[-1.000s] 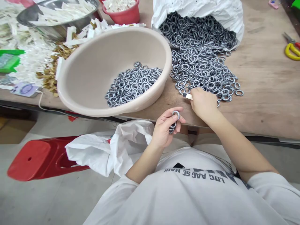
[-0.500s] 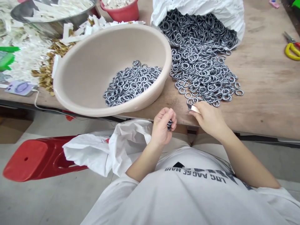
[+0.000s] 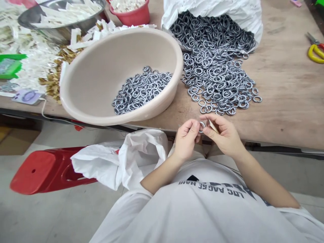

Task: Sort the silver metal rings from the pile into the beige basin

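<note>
My left hand [image 3: 186,139] is closed, pinching a grey ring [image 3: 201,127] by its left side. Earlier rings showed in this fist; whether more lie inside is hidden now. Close beside it, my right hand [image 3: 224,135] is shut on a small knife with a pale handle [image 3: 213,126], its thumb and fingers around the ring's right side. The knife's blade is mostly hidden by the fingers. Both hands are at the table's front edge, just in front of a pile of grey rings [image 3: 217,81]. Left of them stands a large beige basin [image 3: 88,67] with more rings inside [image 3: 141,91].
A white sack [image 3: 257,20] spills rings at the back. Yellow-handled scissors [image 3: 314,54] lie right. White and brown pieces, a metal bowl [image 3: 63,32] and a red bowl [image 3: 133,17] are back left. Below the table are a red stool [image 3: 32,172] and a white bag [image 3: 136,152].
My right hand has drawn back from the pile's front edge toward my left hand. The left has moved right and turned, and a ring now shows between the two.
</note>
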A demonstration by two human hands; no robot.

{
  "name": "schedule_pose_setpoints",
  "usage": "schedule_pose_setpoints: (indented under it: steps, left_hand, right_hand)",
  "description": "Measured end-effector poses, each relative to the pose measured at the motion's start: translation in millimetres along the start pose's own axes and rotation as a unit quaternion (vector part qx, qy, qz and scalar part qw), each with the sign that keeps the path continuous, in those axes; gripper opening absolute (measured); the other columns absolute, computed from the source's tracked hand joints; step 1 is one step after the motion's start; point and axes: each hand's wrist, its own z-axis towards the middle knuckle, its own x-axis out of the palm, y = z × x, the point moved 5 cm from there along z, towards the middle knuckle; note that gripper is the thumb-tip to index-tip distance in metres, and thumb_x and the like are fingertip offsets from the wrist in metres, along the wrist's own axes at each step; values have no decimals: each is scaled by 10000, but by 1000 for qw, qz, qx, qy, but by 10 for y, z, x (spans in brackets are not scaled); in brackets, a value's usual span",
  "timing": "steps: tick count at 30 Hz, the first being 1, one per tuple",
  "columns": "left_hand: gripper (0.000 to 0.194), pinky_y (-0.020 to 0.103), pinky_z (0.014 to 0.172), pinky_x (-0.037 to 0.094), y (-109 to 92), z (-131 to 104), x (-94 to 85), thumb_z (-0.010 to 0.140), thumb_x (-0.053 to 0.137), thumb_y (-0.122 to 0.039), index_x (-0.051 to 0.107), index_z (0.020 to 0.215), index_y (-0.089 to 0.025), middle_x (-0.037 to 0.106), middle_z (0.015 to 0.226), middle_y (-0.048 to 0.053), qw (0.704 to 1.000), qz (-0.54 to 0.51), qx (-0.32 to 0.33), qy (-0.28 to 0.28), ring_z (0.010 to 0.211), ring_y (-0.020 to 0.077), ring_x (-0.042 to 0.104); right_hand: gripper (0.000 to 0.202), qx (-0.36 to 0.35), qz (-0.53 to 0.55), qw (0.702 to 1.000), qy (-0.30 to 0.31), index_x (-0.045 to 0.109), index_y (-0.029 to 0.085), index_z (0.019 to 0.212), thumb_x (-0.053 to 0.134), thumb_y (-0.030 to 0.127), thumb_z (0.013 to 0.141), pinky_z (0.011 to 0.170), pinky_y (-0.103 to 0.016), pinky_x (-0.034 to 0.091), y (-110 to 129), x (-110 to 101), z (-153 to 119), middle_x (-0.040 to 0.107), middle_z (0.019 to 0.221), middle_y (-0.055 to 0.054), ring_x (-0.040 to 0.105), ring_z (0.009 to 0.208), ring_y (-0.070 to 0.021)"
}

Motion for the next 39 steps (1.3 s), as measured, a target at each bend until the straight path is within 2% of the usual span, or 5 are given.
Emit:
schedule_pose_setpoints:
  steps: [8, 15, 21, 34, 39]
  left_hand:
    - [480, 194, 440, 290, 43, -18, 111, 824, 693, -566, 494, 655, -164, 419, 590, -43, 996, -54, -54, 35, 474, 50, 371]
    - [500, 201, 420, 269, 24, -26, 95, 816, 675, -612, 481, 671, -175, 428, 576, -48, 994, -76, -77, -9, 450, 54, 365]
    - [490, 208, 423, 249, 34, -36, 97, 822, 674, -605, 481, 682, -176, 413, 563, -52, 992, -90, -90, -3, 451, 56, 351]
    - [478, 208, 448, 268, 82, -158, 156, 887, 626, -542, 453, 649, -166, 411, 585, -42, 989, -64, -87, 98, 457, 48, 371]
    - [475, 195, 435, 277, 29, -87, 89, 864, 654, -547, 456, 655, -168, 409, 584, -50, 992, -97, -77, 25, 451, 47, 367]
  right_hand:
    - [298, 17, 15, 1000, -11, 677, 221, 1014, 590, 497, 942, 692, -324, 521, -23, -1, 5, 683, 844, -27, 624, 735, -169]
    - [317, -121, -325, 938, -21, 608, 206, 833, 580, 503, 940, 624, -291, 354, 195, 8, -119, 624, 756, -19, 536, 678, -151]
    - [361, -134, -419, 898, -4, 582, 205, 764, 536, 504, 961, 615, -288, 313, 207, 68, -153, 604, 751, -24, 527, 679, -149]
    - [385, -41, -314, 946, -72, 534, 208, 724, 500, 480, 994, 581, -277, 282, 89, -299, 27, 433, 600, 38, 426, 579, -123]
    - [338, -122, -299, 947, -1, 551, 197, 732, 561, 433, 973, 594, -273, 304, 275, -75, -107, 514, 663, 20, 472, 621, -118]
